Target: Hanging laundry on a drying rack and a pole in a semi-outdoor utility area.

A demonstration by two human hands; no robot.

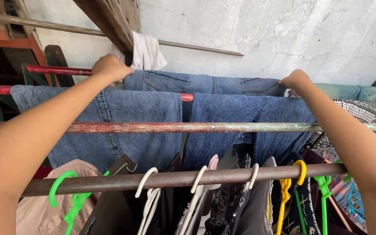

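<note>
My left hand (111, 67) grips the left end of a pair of blue jeans (205, 82) draped over the far red rail (57, 70) of a drying rack. My right hand (296, 80) holds the right end of the same jeans at the waistband. Both arms reach over the nearer rails. Two more denim pieces (122, 126) hang over the second red rail, just in front of the held jeans.
A worn metal rail (196, 127) crosses mid-frame. The nearest rusty rail (175, 178) carries clothes on green, white and yellow hangers (72, 204). Patterned fabric (370, 111) hangs at right. A white cloth (146, 52) and a wooden beam lean by the cracked wall.
</note>
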